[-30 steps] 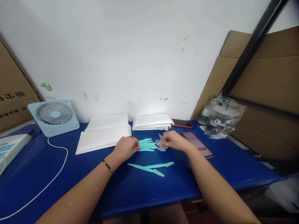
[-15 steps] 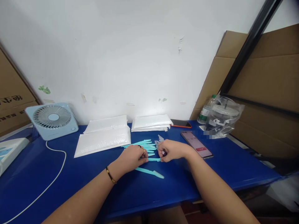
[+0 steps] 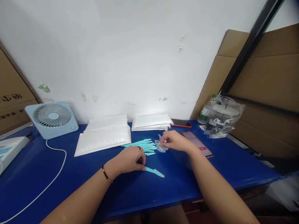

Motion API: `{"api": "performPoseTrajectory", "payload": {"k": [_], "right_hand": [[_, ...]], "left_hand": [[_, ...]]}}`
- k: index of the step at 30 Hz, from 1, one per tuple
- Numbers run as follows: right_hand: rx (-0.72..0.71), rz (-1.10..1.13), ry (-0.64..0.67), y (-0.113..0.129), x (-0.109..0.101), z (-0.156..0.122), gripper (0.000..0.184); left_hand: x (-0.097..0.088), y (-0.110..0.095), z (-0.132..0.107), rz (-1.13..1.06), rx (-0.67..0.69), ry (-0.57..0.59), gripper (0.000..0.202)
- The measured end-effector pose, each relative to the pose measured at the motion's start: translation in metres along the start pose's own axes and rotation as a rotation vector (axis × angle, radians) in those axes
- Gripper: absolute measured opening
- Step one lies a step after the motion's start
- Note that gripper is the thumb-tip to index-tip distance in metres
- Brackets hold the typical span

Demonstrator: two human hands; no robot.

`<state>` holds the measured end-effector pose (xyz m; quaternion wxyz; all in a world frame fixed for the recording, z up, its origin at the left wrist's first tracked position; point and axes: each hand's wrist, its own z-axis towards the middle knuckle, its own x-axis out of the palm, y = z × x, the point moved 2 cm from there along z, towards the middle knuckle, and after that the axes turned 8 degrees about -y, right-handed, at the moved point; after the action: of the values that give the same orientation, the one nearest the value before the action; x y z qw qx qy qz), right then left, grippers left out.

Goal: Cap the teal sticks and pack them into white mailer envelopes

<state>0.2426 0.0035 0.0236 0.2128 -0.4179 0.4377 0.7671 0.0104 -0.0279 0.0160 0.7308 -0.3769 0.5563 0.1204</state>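
Observation:
My left hand (image 3: 132, 159) is closed, its thumb and fingertips on the handle end of a turquoise eyebrow razor (image 3: 155, 172) that lies flat on the table. The handle's far end is hidden under the hand. Just beyond it, several more turquoise eyebrow razors (image 3: 140, 144) lie in a loose pile. To the right of that pile is a small heap of translucent blade caps (image 3: 161, 149). Over this heap my right hand (image 3: 173, 140) is pinched, with a small whitish piece, apparently a cap, showing between its fingers.
White padded mailers (image 3: 102, 140) lie behind on the left, and a stack of them (image 3: 151, 121) stands by the wall. Two phones (image 3: 198, 144) are at the right, near a bagged cup (image 3: 223, 119) and a bottle (image 3: 206, 110). A blue fan (image 3: 53, 119) with a cable stands left on the blue table (image 3: 177, 183).
My hands have come apart from the razor they both held. The left moved down onto the front razor, while the right moved up to the caps. Where the earlier razor went is unclear.

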Motion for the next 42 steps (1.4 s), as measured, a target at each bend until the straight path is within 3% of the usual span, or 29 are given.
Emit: {"api": "performPoseTrajectory", "payload": {"k": [6,8,12,15,18,21,25,33,42], "right_hand": [[0.007,0.371,0.162,0.019,0.001,-0.005,0.033],[-0.052,0.406,0.107,0.024,0.001,-0.005,0.040],[-0.147,0.425,-0.059,0.028,-0.002,-0.004,0.030],[-0.143,0.450,-0.144,0.024,-0.008,-0.005,0.026],[-0.045,0.514,-0.234,0.014,-0.014,-0.006,0.027],[0.092,0.575,-0.280,0.004,-0.014,-0.005,0.033],[0.158,0.629,-0.208,0.004,-0.007,-0.002,0.037],[0.157,0.675,-0.118,0.011,-0.004,0.000,0.034],[0.140,0.758,-0.011,0.025,0.012,0.001,0.031]], "left_hand": [[-0.002,0.007,0.002,-0.125,-0.162,-0.131,0.022],[-0.005,0.010,0.002,-0.299,-0.230,-0.091,0.026],[-0.008,0.009,0.002,-0.711,-0.304,0.059,0.028],[-0.010,0.009,0.001,-0.818,-0.326,0.043,0.028],[-0.012,0.015,0.002,-0.737,-0.323,-0.093,0.032],[-0.013,0.022,0.005,-0.518,-0.295,-0.257,0.038],[-0.014,0.024,0.008,-0.213,-0.269,-0.410,0.031],[-0.018,0.018,0.009,-0.030,-0.191,-0.412,0.028],[-0.009,0.009,0.009,-0.090,-0.147,-0.404,0.029]]}}
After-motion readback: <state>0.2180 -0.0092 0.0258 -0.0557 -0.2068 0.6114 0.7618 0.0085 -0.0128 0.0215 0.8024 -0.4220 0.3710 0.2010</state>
